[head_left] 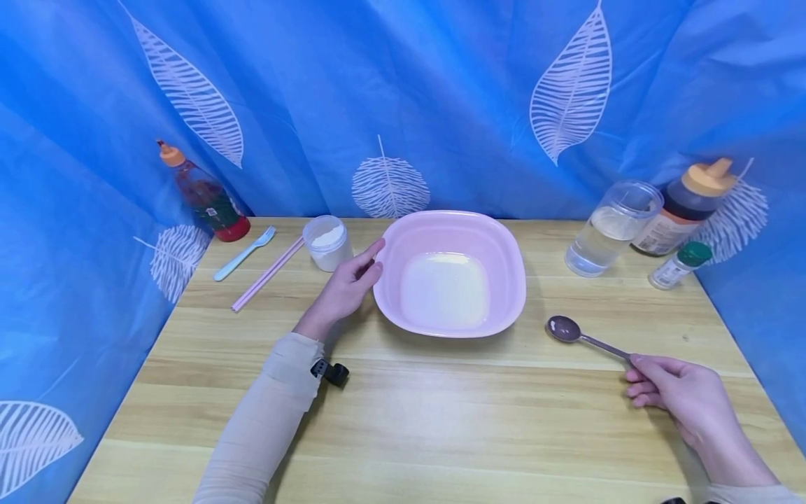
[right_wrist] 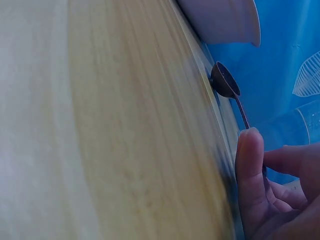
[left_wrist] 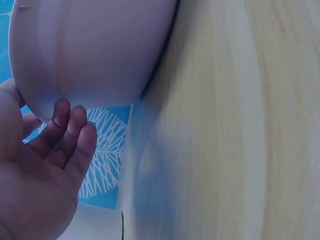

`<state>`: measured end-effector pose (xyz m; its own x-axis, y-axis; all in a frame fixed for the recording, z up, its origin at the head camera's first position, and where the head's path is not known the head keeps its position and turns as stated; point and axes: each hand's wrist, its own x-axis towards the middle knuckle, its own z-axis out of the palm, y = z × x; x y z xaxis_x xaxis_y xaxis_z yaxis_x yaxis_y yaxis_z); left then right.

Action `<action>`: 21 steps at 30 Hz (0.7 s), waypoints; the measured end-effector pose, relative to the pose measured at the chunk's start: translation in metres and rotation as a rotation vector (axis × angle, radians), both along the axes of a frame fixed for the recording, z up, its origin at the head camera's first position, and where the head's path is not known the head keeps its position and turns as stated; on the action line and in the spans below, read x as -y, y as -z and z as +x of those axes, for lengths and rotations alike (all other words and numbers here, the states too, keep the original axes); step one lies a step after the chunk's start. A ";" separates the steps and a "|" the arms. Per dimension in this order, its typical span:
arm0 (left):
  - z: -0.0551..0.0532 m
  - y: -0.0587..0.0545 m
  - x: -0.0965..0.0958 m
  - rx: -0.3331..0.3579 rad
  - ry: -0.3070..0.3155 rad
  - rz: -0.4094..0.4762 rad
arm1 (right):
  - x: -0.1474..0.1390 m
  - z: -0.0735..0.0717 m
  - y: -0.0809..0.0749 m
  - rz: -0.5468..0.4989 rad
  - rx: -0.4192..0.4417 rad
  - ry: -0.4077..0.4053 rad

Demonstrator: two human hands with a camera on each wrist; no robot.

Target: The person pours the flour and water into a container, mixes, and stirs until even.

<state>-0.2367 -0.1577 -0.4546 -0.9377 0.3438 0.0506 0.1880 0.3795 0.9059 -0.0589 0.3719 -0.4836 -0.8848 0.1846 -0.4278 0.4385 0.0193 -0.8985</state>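
Observation:
A pink basin (head_left: pixel 450 329) stands upright near the back middle of the table, with a pale shine on its floor. At its left rim my left hand (head_left: pixel 343 288) holds on, thumb and index finger at the edge; the left wrist view shows curled fingers (left_wrist: pixel 75 135) by the outer wall. My right hand (head_left: pixel 683 392) pinches the handle of a brown spoon (head_left: pixel 563 329) between thumb and fingers, at the table's right. The spoon's round, deep bowl faces up, pointing toward the basin, with white specks or glints inside. Its handle end is hidden in the hand.
Left of the basin are an open jar of white powder (head_left: pixel 330 250), pink chopsticks (head_left: pixel 267 273), a light-blue fork (head_left: pixel 244 254) and a red sauce bottle (head_left: pixel 217 203). Back right stand a glass of water (head_left: pixel 604 234), a dark sauce bottle (head_left: pixel 676 217) and a green-capped shaker (head_left: pixel 676 267).

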 end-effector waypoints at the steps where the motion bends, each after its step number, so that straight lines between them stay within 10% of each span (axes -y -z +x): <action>1: 0.000 0.000 0.000 -0.001 0.001 0.000 | -0.001 0.000 0.001 0.002 0.003 -0.003; 21: -0.001 -0.004 0.007 -0.036 -0.014 0.028 | 0.000 -0.011 -0.012 -0.066 -0.120 -0.031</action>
